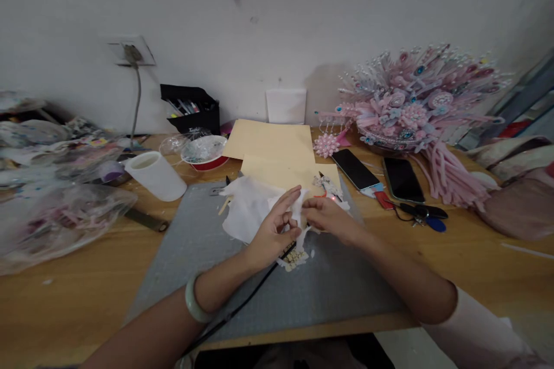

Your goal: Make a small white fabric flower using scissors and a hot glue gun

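My left hand [273, 229] and my right hand [329, 218] meet over the grey cutting mat [208, 253], fingers pinched together on a small piece of white fabric [299, 213]. More white fabric [246, 207] lies just left of the hands. A small cream beaded piece [295, 258] rests on the mat below them. A black cord [242, 305] runs under my left wrist, which wears a pale green bangle [193, 300]. What the fingertips pinch beyond the fabric is hidden.
Tan paper sheets [272, 141] lie behind the mat. Two dark phones [355, 168] [402, 180] and keys [422, 213] sit to the right, near a pink beaded headdress [411, 104]. A white roll [156, 176], a red bowl [204, 153] and plastic bags [56, 219] crowd the left.
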A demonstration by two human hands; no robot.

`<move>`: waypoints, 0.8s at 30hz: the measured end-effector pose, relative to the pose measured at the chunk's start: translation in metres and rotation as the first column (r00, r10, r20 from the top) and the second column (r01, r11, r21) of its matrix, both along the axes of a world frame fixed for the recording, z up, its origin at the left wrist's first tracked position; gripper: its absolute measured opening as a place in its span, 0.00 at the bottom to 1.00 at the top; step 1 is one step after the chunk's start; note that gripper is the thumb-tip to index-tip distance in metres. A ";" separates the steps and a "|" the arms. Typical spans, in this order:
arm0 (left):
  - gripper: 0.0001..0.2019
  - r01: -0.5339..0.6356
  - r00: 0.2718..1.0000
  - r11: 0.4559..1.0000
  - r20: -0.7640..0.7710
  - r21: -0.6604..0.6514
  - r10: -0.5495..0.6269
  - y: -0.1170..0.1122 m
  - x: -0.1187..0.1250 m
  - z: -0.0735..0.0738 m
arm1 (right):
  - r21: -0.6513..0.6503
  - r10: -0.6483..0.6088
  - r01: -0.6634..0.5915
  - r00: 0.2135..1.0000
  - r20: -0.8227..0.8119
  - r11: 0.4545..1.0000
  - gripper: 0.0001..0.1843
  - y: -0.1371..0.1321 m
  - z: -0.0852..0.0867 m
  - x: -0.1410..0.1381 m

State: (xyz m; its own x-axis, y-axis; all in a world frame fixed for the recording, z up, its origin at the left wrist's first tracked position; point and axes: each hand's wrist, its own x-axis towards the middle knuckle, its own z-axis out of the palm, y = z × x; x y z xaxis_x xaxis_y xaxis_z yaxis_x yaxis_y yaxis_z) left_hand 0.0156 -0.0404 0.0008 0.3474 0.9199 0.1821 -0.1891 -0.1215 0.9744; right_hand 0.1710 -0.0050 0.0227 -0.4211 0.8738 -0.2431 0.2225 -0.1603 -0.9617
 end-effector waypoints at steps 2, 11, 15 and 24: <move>0.30 0.008 1.000 1.000 0.008 0.008 -0.008 0.001 0.000 -0.001 | 0.019 0.009 -0.010 1.000 0.019 1.000 0.05 -0.003 -0.003 -0.003; 0.29 0.005 0.999 1.000 0.038 0.003 -0.005 0.001 0.000 0.000 | 0.086 -0.215 0.212 0.976 0.023 0.973 0.10 0.009 0.000 0.005; 0.29 0.011 1.000 1.000 0.027 -0.006 -0.011 -0.001 0.001 0.001 | 0.004 -0.039 0.039 0.999 -0.013 0.999 0.07 0.001 -0.002 0.000; 0.30 -0.028 0.999 0.986 -0.042 -0.164 0.021 0.000 0.001 0.002 | 0.066 -0.001 -0.003 0.998 0.057 0.998 0.03 -0.003 -0.009 -0.006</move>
